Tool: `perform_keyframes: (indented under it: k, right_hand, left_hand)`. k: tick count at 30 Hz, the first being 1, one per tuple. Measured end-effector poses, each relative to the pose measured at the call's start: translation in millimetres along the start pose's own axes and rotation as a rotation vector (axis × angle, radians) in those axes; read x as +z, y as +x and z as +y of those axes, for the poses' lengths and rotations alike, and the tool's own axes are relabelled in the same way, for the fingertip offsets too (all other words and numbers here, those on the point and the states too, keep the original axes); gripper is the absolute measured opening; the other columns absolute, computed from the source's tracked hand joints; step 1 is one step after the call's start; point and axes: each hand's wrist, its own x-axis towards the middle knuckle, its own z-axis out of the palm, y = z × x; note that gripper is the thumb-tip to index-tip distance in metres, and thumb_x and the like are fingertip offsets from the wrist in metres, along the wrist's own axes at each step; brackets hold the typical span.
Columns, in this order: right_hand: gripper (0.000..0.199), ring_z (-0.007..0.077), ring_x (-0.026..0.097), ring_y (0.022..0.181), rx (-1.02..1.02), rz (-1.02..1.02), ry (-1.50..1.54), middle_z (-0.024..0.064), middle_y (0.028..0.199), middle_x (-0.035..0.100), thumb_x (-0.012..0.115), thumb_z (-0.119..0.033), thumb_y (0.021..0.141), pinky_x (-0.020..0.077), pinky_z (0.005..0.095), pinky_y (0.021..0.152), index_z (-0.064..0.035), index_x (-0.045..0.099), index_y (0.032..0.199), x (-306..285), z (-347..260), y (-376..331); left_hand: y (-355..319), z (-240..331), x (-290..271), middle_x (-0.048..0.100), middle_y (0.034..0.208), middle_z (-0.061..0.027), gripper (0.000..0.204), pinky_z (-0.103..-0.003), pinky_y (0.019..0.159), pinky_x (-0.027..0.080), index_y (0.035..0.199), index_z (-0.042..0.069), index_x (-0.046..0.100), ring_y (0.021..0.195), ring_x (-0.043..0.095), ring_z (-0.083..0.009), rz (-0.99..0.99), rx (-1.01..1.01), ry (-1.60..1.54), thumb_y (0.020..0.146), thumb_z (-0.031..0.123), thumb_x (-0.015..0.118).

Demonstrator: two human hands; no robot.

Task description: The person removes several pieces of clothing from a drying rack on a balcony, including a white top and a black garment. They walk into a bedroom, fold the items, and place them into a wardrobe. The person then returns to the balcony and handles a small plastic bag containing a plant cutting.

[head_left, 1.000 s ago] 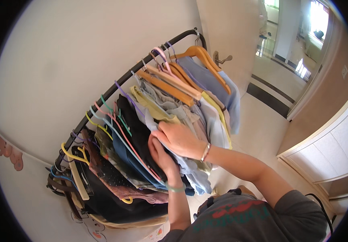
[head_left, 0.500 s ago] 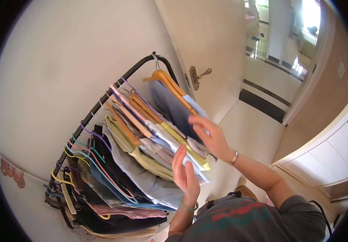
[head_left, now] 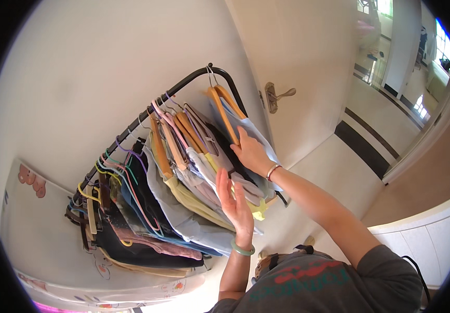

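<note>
My right hand (head_left: pixel 252 152) reaches to the upper end of the rack, its thumb and fingers closed on the lower end of a wooden hanger (head_left: pixel 224 113). Dark clothing hangs under that hanger, and a light blue garment (head_left: pixel 256 133) hangs on another wooden hanger just beyond. My left hand (head_left: pixel 236 206) is lower and holds nothing, its fingers stretched upward and the thumb apart. It is beside white and pale yellow clothes, including a yellow garment (head_left: pixel 185 201); whether it touches them I cannot tell.
A black clothes rack (head_left: pixel 187 78) slants along the wall, crowded with garments on coloured plastic and wooden hangers. Behind its upper end stands a door (head_left: pixel 298 47) with a metal handle (head_left: pixel 278 97). A pale cabinet (head_left: pixel 425 237) is at the right, and a white patterned cover (head_left: pixel 37 229) at the lower left.
My right hand has moved up and left onto the wooden hanger, which now sits apart from the one behind it. The view has shifted, and my left hand remains raised and open.
</note>
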Motion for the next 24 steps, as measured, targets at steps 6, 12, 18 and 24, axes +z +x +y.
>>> perform_keyframes:
  k: [6,12,18,24]
  right_hand:
    - [0.038,0.0454,0.06,0.079,-0.124,-0.02,0.08,0.0253,0.08,0.061,0.049,-0.011,0.094,0.0476,0.0518,0.071,0.002,0.04,0.128,0,-25,-16]
    - [0.036,0.0446,0.06,0.086,-0.14,0.039,0.128,0.0249,0.095,0.063,0.048,-0.007,0.094,0.0478,0.0496,0.073,-0.0005,0.043,0.129,-2,-21,-16]
    - [0.035,0.0444,0.058,0.093,-0.147,0.044,0.236,0.027,0.103,0.061,0.049,-0.016,0.097,0.047,0.0482,0.078,-0.0008,0.045,0.128,-8,-15,-20]
    - [0.037,0.0416,0.062,0.079,-0.221,0.004,0.047,0.024,0.087,0.065,0.047,-0.019,0.097,0.0494,0.0491,0.069,0.0052,0.045,0.126,-19,-16,-27]
  left_hand:
    - [14,-10,-4,0.045,0.142,-0.0151,0.048,-0.031,0.103,0.04,0.143,-0.002,0.038,0.123,0.051,-0.0208,-0.025,-0.045,0.137,0.096,-0.002,0.048]
    - [38,-36,17,0.058,0.127,-0.0185,0.06,-0.033,0.088,0.05,0.146,0.001,0.035,0.106,0.063,-0.0258,-0.032,0.101,0.436,0.089,-0.007,0.054]
    - [40,-41,31,0.059,0.126,-0.0181,0.062,-0.033,0.086,0.05,0.146,0.005,0.035,0.105,0.064,-0.0257,-0.034,0.192,0.462,0.089,-0.008,0.054]
    - [50,-41,33,0.05,0.138,-0.0213,0.054,-0.033,0.097,0.045,0.146,-0.001,0.033,0.123,0.054,-0.0277,0.041,0.135,0.438,0.094,-0.001,0.051]
